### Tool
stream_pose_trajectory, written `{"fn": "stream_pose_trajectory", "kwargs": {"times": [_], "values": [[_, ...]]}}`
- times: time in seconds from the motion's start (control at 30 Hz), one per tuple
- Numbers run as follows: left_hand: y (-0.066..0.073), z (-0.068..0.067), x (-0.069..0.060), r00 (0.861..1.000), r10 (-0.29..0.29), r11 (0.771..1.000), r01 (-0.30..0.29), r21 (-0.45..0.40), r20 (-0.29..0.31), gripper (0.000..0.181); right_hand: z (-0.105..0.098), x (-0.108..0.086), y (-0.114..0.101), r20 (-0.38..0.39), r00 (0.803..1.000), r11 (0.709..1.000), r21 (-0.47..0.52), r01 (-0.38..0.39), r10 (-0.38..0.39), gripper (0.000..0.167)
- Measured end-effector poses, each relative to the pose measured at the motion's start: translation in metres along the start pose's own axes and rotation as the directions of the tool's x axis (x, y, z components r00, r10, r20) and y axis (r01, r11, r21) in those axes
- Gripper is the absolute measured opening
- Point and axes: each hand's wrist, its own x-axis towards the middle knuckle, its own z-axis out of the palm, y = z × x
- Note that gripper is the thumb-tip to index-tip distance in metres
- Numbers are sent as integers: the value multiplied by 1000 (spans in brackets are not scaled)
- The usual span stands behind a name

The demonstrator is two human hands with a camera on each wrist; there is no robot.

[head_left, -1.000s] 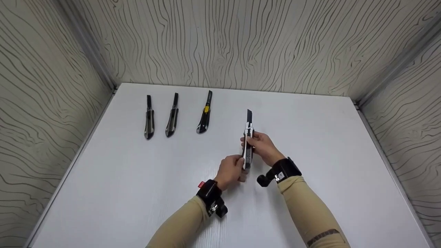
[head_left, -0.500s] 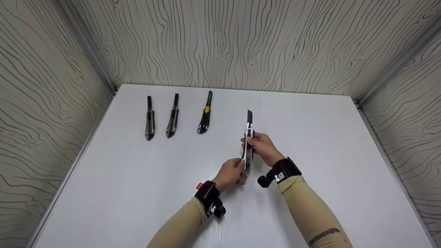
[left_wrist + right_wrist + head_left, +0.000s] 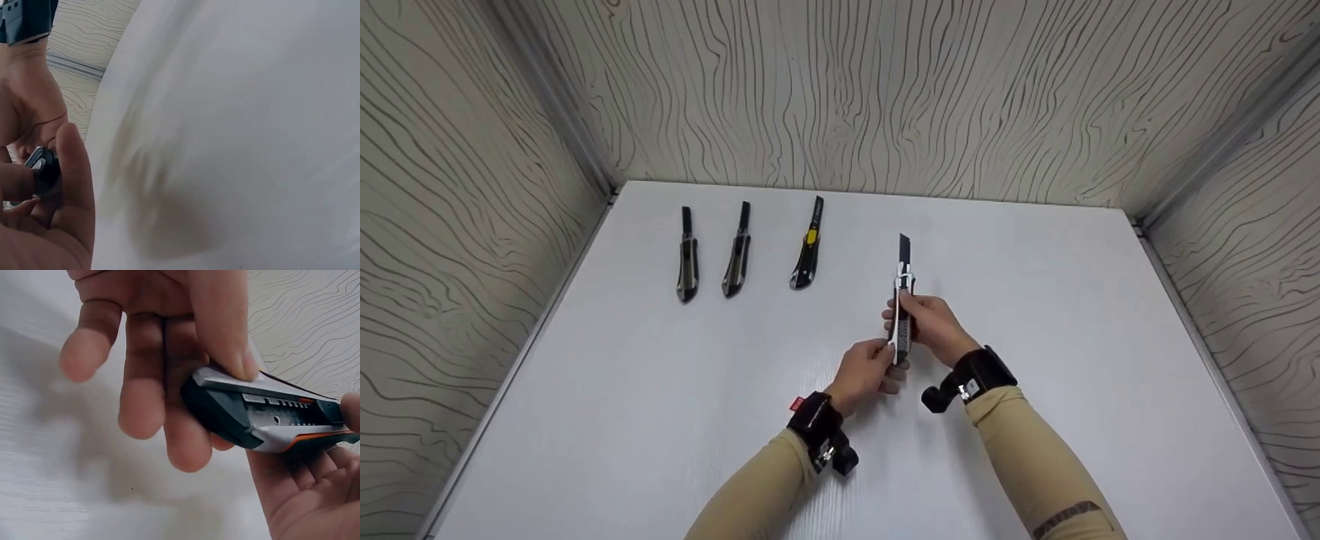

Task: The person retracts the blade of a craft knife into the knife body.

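Right grip (image 3: 934,324): the held knife (image 3: 901,330) is grasped around the middle of its handle, with the thumb laid on the slotted face.
Left grip (image 3: 864,375): the tail end of the same knife is pinched by thumb and fingers; in the right wrist view its other fingers are seen spread loosely beside the black end cap (image 3: 219,413).
Held knife: it is raised above the table (image 3: 1035,255), right of the other knives, with its blade (image 3: 904,251) extended and pointed toward the back wall (image 3: 840,90); silver, black and orange parts are shown close up.
Yellow-slider knife (image 3: 805,259): it is laid flat on the table, nearest to the held one, its blade end turned toward the wall.
Middle grey knife (image 3: 737,262): it is placed to the left of that one, apart from it, slightly slanted.
Outer grey knife (image 3: 688,270): it is set farthest left, nearly straight, apart from its neighbour.
Wrists: a black band is worn on each, left (image 3: 816,420) and right (image 3: 984,369), just beyond the tan sleeves (image 3: 1039,457).
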Motion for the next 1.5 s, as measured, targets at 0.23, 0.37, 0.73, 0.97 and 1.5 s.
{"fn": "stream_pose_trajectory", "kwargs": {"times": [0.23,0.37,0.73,0.97,1.5], "values": [[1,4,-2,1000,5,1000,-5,-1,-25,30,2,0,2,-45,999,1000,-21,10,-10,44],[1,4,-2,1000,8,1000,-8,-2,-30,30,3,0,2,-61,998,999,-33,19,-21,43],[0,1,-1,999,6,1000,-6,5,-35,29,4,1,2,-50,998,998,-61,32,-35,42],[2,0,0,999,3,1000,-3,3,-40,29,4,-1,1,-27,998,997,-49,60,-62,41],[4,-1,0,998,10,1000,-9,15,-61,28,4,-1,0,-13,998,996,-73,58,-59,40]]}}
